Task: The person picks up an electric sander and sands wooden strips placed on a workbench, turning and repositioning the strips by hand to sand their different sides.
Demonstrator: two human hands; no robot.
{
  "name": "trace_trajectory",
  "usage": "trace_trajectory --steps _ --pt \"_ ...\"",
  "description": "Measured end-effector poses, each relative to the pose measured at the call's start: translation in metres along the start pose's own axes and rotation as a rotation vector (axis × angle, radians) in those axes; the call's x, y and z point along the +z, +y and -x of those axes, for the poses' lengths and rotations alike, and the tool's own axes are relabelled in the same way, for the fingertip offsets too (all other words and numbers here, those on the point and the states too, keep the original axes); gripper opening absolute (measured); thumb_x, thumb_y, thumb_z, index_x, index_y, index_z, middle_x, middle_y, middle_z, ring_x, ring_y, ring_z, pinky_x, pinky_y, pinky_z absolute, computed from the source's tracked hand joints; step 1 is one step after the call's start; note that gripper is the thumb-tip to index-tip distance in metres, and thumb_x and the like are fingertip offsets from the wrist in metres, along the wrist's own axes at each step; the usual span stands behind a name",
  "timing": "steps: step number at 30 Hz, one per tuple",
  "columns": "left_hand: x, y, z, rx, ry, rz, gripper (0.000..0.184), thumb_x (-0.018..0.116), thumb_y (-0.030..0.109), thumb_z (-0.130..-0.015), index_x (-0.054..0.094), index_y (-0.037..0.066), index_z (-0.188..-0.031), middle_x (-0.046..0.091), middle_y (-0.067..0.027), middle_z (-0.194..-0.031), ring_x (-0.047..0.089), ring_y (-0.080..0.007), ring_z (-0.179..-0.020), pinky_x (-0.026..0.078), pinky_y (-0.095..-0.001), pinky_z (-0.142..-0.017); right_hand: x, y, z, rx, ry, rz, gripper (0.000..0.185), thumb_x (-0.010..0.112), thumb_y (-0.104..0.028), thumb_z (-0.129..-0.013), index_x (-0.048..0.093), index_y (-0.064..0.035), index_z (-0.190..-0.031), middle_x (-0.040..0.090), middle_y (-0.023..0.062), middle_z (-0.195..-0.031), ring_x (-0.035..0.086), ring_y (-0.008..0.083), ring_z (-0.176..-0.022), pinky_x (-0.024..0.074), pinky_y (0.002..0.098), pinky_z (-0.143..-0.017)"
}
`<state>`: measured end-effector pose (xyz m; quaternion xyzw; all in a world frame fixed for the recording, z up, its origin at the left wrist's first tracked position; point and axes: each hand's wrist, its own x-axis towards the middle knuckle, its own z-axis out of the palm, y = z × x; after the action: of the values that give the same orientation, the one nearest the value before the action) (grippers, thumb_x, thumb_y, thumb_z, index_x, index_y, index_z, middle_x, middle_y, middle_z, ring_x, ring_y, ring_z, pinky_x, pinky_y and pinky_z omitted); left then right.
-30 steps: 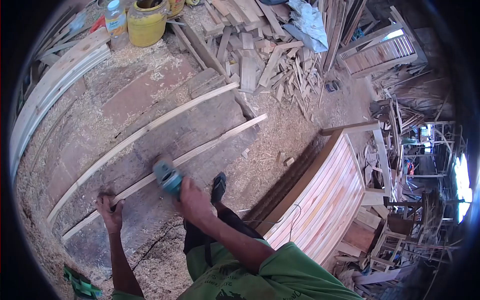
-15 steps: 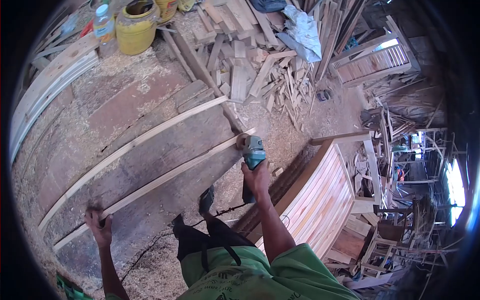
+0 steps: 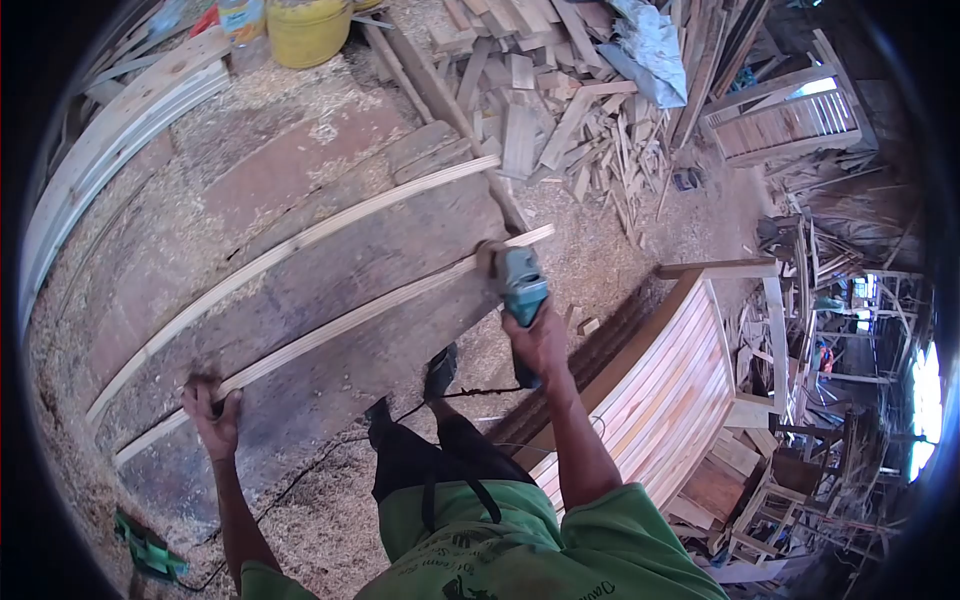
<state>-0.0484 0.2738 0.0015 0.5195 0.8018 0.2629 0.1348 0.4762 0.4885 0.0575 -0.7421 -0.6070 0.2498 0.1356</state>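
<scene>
In the head view, my right hand [image 3: 541, 340] grips the body of a green angle grinder [image 3: 523, 282]. Its blurred disc touches, or sits just over, a slim wooden strip [image 3: 345, 327] near the strip's far right end. My left hand [image 3: 214, 425] is closed around the same strip toward its left end, thumb on the near side. The strip lies across a dark, dusty work board [image 3: 400, 265]. Beyond it, roughly alongside, rests a second curved strip [image 3: 290, 248] that neither hand touches.
Curved planks [image 3: 120, 115] are stacked at the upper left by a yellow container [image 3: 308, 32]. Offcuts [image 3: 560, 120] lie heaped behind the board. A slatted wooden panel [image 3: 650, 385] stands right of my arm. A dark cord [image 3: 290, 487] runs over sawdust by my feet.
The camera view has shifted, so the scene sits higher and further right. Along the strip, the grinder has moved a little left from its right end. My left hand keeps its place.
</scene>
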Motion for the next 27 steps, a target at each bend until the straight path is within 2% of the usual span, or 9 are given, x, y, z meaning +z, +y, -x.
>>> trace_trajectory --steps 1,5,7,9,11,14,17,20,27 --pt "0.001 0.001 0.000 -0.010 -0.002 -0.002 0.044 0.084 0.021 -0.076 0.065 0.005 -0.113 0.054 -0.0137 -0.116 0.047 -0.0363 -0.113 0.036 -0.0470 -0.102 0.013 -0.010 0.012 -0.016 -0.040 0.088 0.067 0.078 -0.036 -0.082 0.046 0.0037 -0.126 0.071 0.0307 -0.090 0.069 0.0515 -0.084 0.0562 0.0553 -0.074" --pt "0.000 0.001 -0.001 -0.025 0.012 -0.025 0.040 0.085 0.019 -0.074 0.067 0.006 -0.107 0.056 -0.0129 -0.113 0.049 -0.0346 -0.111 0.038 -0.0470 -0.100 0.061 -0.068 0.066 -0.164 -0.147 0.055 0.066 0.080 -0.034 -0.081 0.046 0.0032 -0.123 0.070 0.0260 -0.083 0.070 0.0467 -0.075 0.0568 0.0552 -0.068" --pt "-0.002 0.001 -0.002 0.010 0.036 -0.015 0.040 0.086 0.020 -0.074 0.066 0.007 -0.106 0.056 -0.0128 -0.113 0.049 -0.0349 -0.111 0.039 -0.0476 -0.099 0.094 -0.086 0.091 -0.251 -0.145 0.075 0.067 0.081 -0.034 -0.080 0.045 0.0029 -0.123 0.070 0.0253 -0.088 0.071 0.0445 -0.076 0.0574 0.0551 -0.067" --pt "0.000 0.000 -0.001 0.007 0.034 0.000 0.040 0.086 0.020 -0.074 0.066 0.007 -0.106 0.056 -0.0128 -0.113 0.050 -0.0352 -0.111 0.039 -0.0480 -0.099 0.118 -0.110 0.114 -0.392 -0.106 -0.010 0.066 0.081 -0.034 -0.080 0.044 0.0007 -0.122 0.069 0.0235 -0.079 0.070 0.0456 -0.069 0.0572 0.0529 -0.060" --pt "0.001 -0.002 0.000 -0.013 0.021 -0.009 0.041 0.086 0.019 -0.073 0.066 0.008 -0.107 0.056 -0.0126 -0.114 0.050 -0.0354 -0.111 0.038 -0.0486 -0.099 0.126 -0.143 0.135 -0.337 -0.269 0.019 0.066 0.079 -0.033 -0.082 0.042 0.0013 -0.125 0.068 0.0246 -0.090 0.071 0.0454 -0.073 0.0584 0.0536 -0.064" --pt "0.001 -0.002 0.002 -0.023 0.018 -0.003 0.041 0.085 0.018 -0.073 0.065 0.008 -0.107 0.056 -0.0125 -0.115 0.049 -0.0356 -0.112 0.038 -0.0495 -0.099 0.138 -0.164 0.157 -0.461 -0.322 0.054 0.066 0.078 -0.032 -0.083 0.040 0.0004 -0.126 0.066 0.0255 -0.101 0.071 0.0459 -0.078 0.0594 0.0541 -0.068" --pt "0.000 -0.001 -0.002 -0.013 0.017 0.005 0.040 0.085 0.018 -0.074 0.065 0.008 -0.107 0.055 -0.0126 -0.116 0.049 -0.0360 -0.112 0.038 -0.0503 -0.099 0.131 -0.159 0.158 -0.479 -0.299 0.057 0.064 0.077 -0.032 -0.084 0.040 -0.0011 -0.127 0.064 0.0253 -0.107 0.071 0.0467 -0.081 0.0595 0.0548 -0.070" --pt "0.000 -0.006 0.002 -0.025 0.022 -0.003 0.040 0.084 0.018 -0.075 0.064 0.008 -0.107 0.055 -0.0133 -0.116 0.049 -0.0370 -0.113 0.038 -0.0511 -0.100 0.096 -0.145 0.130 -0.255 -0.308 0.132 0.063 0.076 -0.033 -0.085 0.041 -0.0015 -0.126 0.066 0.0258 -0.103 0.070 0.0473 -0.080 0.0589 0.0550 -0.069" --pt "0.003 -0.002 0.000 -0.049 0.017 0.015 0.040 0.083 0.021 -0.078 0.064 0.006 -0.110 0.053 -0.0155 -0.120 0.048 -0.0392 -0.117 0.036 -0.0511 -0.102 0.043 -0.080 0.043 -0.066 -0.050 0.168 0.059 0.077 -0.035 -0.084 0.044 0.0008 -0.119 0.070 0.0297 -0.088 0.069 0.0504 -0.079 0.0564 0.0573 -0.070"
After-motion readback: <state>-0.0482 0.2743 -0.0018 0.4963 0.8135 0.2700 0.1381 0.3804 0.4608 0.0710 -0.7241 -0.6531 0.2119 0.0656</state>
